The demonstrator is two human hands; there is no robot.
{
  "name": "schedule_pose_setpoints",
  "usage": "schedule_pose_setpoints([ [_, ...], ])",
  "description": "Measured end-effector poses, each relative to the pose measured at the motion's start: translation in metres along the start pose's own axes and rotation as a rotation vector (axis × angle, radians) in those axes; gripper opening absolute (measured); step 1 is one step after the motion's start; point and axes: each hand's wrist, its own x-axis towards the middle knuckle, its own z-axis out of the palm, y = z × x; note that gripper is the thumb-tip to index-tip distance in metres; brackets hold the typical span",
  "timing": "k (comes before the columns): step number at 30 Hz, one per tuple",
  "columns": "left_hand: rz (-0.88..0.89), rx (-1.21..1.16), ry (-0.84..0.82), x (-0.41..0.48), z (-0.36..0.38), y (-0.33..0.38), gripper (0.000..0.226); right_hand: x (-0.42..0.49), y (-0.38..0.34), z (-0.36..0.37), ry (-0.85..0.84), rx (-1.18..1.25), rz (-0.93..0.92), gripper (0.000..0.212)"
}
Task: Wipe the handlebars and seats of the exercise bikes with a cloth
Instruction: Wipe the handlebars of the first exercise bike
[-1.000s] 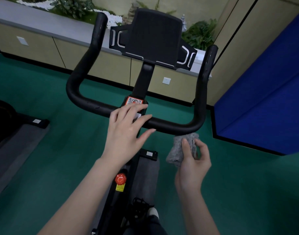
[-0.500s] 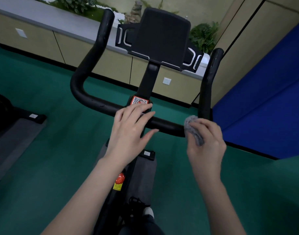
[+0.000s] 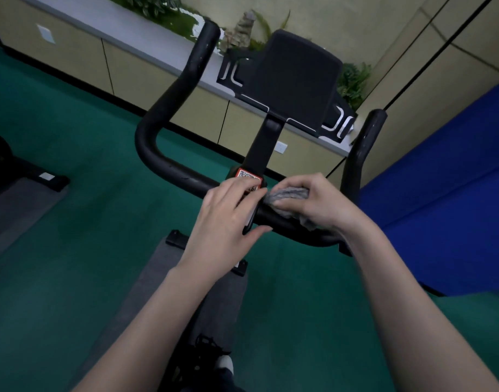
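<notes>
A black U-shaped handlebar (image 3: 169,165) of an exercise bike fills the middle of the view, with a black tablet holder (image 3: 293,80) above its stem. My left hand (image 3: 225,222) rests on the centre of the crossbar with straight fingers, partly covering a QR sticker (image 3: 249,176). Just right of it, my right hand (image 3: 319,202) presses a grey cloth (image 3: 288,193) onto the crossbar, fingers wrapped over cloth and bar. The bike's seat is not in view.
The floor is green (image 3: 73,250), with a grey mat (image 3: 158,292) under the bike. Part of another machine (image 3: 5,165) stands at the left. A blue padded panel (image 3: 440,207) is on the right. Beige cabinets and a planter ledge (image 3: 129,32) run along the back.
My right hand brought the cloth up from below the right bend onto the crossbar and slid it left toward the centre. The left hand stayed on the stem; the camera shifted.
</notes>
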Motion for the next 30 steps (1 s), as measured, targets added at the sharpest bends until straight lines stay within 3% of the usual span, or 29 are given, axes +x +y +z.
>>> schedule_pose_setpoints([
  [3,-0.003,0.002,0.009,0.000,0.002,0.001,0.057,-0.003,0.006,-0.013,-0.064,-0.057,-0.007,0.010],
  [10,-0.001,0.019,-0.001,0.000,0.000,0.000,0.055,0.010,0.005,0.002,-0.030,0.045,-0.037,0.010],
  [16,0.032,0.110,0.019,0.002,0.002,0.011,0.051,-0.015,0.021,-0.031,-0.098,-0.365,-0.066,0.013],
  [22,0.160,0.160,-0.074,0.010,0.025,0.044,0.053,-0.018,0.027,-0.046,-0.111,-0.655,-0.070,0.026],
  [26,0.151,0.191,-0.085,0.012,0.038,0.045,0.049,-0.025,0.037,-0.043,0.012,-0.652,-0.104,0.027],
  [30,0.164,0.192,-0.094,0.014,0.041,0.043,0.037,-0.047,0.057,-0.015,0.308,-0.526,-0.195,0.023],
])
